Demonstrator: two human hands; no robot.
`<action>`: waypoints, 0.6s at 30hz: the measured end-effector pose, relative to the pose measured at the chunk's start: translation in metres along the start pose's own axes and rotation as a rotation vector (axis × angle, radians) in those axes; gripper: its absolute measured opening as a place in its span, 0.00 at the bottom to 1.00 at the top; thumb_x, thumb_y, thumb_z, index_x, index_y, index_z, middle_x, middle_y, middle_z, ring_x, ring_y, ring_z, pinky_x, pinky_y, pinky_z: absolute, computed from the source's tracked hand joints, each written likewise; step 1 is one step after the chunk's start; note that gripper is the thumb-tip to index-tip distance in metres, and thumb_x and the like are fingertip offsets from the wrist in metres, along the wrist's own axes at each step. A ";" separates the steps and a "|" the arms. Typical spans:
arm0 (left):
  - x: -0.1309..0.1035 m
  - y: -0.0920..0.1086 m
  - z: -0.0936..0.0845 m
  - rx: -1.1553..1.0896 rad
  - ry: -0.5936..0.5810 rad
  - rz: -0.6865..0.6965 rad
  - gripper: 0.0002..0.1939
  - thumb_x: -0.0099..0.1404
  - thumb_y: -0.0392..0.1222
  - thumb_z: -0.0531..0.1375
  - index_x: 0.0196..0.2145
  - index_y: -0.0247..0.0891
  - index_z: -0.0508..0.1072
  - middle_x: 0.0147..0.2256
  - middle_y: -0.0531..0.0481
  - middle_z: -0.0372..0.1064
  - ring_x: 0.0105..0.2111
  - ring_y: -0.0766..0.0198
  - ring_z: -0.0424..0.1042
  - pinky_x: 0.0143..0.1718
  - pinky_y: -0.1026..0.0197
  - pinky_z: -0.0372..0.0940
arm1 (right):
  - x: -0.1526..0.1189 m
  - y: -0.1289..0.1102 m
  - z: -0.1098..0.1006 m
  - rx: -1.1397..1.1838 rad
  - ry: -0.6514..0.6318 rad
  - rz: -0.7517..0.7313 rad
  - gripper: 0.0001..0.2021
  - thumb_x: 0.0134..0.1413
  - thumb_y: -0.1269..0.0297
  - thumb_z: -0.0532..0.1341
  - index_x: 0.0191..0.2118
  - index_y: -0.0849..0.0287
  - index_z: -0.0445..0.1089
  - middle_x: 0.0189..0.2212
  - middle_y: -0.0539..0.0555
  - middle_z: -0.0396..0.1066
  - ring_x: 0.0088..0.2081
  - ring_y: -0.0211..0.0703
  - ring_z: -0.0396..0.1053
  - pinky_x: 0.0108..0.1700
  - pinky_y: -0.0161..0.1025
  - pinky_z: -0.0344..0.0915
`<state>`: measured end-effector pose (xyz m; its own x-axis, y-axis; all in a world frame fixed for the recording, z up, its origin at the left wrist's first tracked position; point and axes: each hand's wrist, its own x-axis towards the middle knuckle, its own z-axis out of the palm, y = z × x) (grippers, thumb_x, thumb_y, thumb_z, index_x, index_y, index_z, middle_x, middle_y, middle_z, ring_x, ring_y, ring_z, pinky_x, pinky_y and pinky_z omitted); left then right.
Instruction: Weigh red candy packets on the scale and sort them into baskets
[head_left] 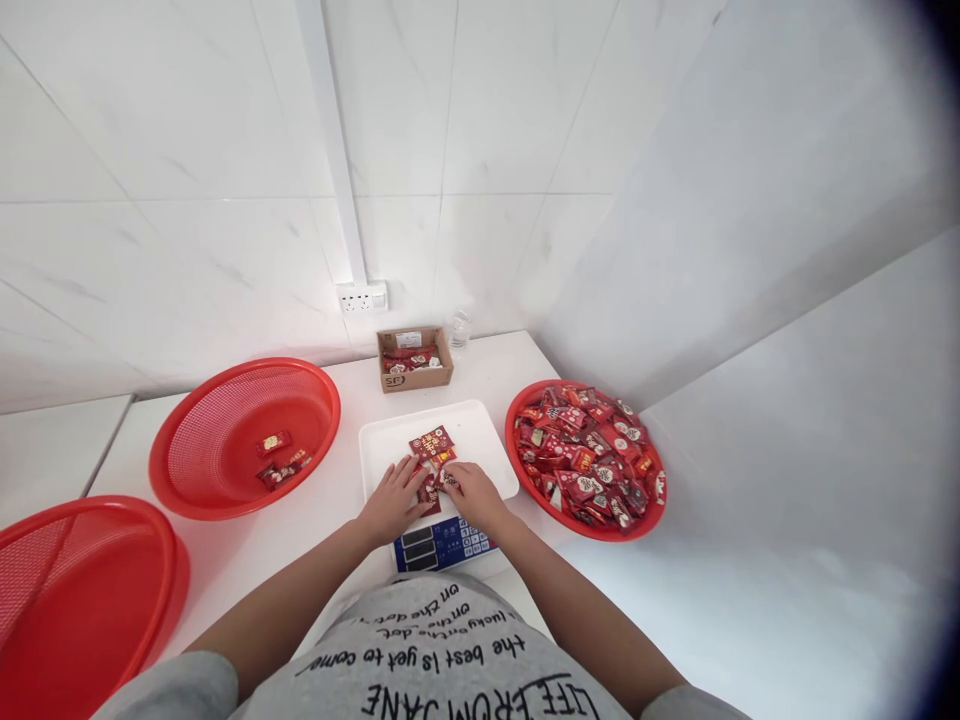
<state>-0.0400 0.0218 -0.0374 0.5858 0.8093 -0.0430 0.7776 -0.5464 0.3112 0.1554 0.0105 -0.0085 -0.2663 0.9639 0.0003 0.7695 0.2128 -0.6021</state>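
A white tray (382,440) sits on a scale with a blue keypad panel (442,543). Several small red packets (431,442) lie together on the tray. My left hand (392,503) rests at their left side, fingers spread, its fingertips touching the packets' edge. On the right, my right hand (471,493) has its fingers bent and pressed together on a dark red packet (448,479) at the near side of the group. The lower packets are partly hidden between my hands.
A red basket (514,450) heaped with red packets stands at the right. At the left is a red basket (225,400) with a few packets, and nearer, another red basket (82,620). Behind the tray are a cardboard box (416,379) of packets and a clear plastic object (460,328).
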 end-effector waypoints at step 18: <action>0.003 -0.007 -0.006 -0.196 0.010 -0.040 0.21 0.64 0.33 0.46 0.54 0.39 0.62 0.60 0.47 0.52 0.61 0.59 0.49 0.59 0.51 0.51 | 0.005 -0.001 -0.005 -0.179 -0.031 -0.008 0.19 0.55 0.63 0.55 0.53 0.56 0.64 0.57 0.56 0.58 0.57 0.48 0.53 0.57 0.45 0.53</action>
<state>-0.0454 0.0296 -0.0338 0.5522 0.8322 -0.0504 0.7404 -0.4618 0.4885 0.1562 0.0158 -0.0035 -0.2888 0.9571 -0.0219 0.8575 0.2484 -0.4505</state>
